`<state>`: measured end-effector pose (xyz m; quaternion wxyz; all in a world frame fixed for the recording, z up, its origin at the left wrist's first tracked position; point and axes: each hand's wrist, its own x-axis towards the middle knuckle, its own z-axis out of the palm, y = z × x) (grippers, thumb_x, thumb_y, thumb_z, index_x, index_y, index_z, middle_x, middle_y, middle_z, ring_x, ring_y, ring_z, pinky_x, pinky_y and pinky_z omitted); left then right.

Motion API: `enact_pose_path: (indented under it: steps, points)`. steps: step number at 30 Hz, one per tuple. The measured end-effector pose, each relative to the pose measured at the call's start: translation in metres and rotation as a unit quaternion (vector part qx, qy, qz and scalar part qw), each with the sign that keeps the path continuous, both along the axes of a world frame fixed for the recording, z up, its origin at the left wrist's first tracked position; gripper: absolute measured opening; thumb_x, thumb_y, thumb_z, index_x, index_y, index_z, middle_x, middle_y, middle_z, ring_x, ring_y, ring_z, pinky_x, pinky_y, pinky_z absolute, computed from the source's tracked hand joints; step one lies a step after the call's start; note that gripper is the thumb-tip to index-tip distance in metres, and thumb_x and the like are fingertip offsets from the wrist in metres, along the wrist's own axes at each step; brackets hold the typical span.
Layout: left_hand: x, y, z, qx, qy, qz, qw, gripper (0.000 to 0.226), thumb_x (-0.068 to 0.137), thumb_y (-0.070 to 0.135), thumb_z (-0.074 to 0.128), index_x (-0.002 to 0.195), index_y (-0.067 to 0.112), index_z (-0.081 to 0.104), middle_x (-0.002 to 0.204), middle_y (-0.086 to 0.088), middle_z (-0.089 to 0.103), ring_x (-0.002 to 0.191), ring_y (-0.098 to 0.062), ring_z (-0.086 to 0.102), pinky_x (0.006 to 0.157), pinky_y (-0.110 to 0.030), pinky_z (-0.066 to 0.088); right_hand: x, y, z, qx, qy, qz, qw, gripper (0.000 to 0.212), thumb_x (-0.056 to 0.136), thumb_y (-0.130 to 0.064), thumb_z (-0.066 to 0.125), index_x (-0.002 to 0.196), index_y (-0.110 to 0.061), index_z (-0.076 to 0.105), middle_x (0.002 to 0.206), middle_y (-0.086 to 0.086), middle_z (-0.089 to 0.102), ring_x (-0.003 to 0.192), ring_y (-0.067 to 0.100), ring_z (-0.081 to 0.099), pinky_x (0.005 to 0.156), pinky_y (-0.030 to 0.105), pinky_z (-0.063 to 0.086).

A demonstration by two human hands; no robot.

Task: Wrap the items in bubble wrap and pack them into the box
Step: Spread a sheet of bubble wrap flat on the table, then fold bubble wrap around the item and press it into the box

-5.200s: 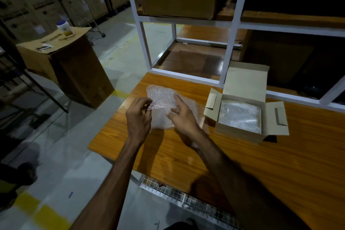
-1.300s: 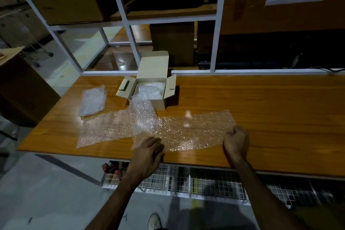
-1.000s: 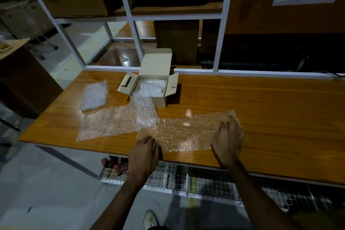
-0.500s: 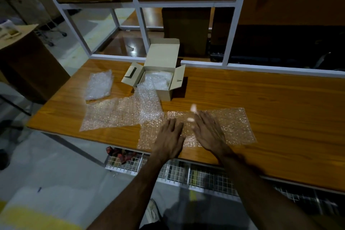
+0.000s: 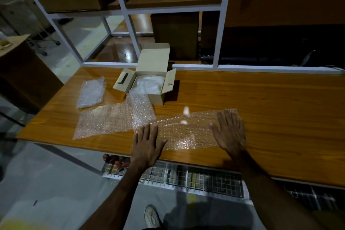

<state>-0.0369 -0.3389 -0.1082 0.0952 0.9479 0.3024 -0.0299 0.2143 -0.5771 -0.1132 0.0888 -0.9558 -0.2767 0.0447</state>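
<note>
Bubble wrap sheet (image 5: 188, 130) flat on table (image 5: 280, 117); left hand (image 5: 147, 144), right hand (image 5: 230, 132) press it, fingers spread.

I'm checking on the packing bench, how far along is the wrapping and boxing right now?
Done: one wrapped bundle sits inside the open box. In hand: the left hand and right hand press flat on a bubble wrap sheet, smoothing it on the table. Left: a wrapped packet lies outside the box, a second sheet lies unused, and the box lid is open.

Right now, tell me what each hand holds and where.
Nothing is gripped. The left hand and right hand lie flat, pressing the ends of the bubble wrap sheet.
</note>
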Motion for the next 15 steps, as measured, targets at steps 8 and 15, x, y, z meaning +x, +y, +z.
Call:
enact_pose_path:
  steps: [8, 15]
  points:
    - [-0.015, -0.008, 0.011, 0.030, -0.040, 0.152, 0.987, 0.076, 0.102, 0.070, 0.018, 0.141, 0.010, 0.044, 0.145, -0.025, 0.049, 0.135, -0.041, 0.045, 0.116, -0.060, 0.036, -0.003, -0.014, 0.008, 0.033, 0.024, -0.016, 0.999, 0.067, 0.108, -0.060, 0.019, 0.166, -0.027, 0.013, 0.174, 0.006, 0.002, 0.160, 0.027, -0.001, 0.128, 0.052, 0.000]
    - [-0.014, -0.015, 0.023, 0.030, -0.068, 0.298, 0.952, 0.039, 0.099, 0.051, 0.060, 0.103, 0.013, 0.066, 0.109, -0.015, 0.064, 0.107, -0.037, 0.059, 0.097, -0.051, 0.047, -0.024, -0.046, 0.008, 0.072, -0.002, -0.065, 0.995, 0.047, 0.103, -0.018, 0.054, 0.150, -0.012, 0.051, 0.161, 0.019, 0.040, 0.147, 0.039, 0.038, 0.118, 0.053, 0.036]
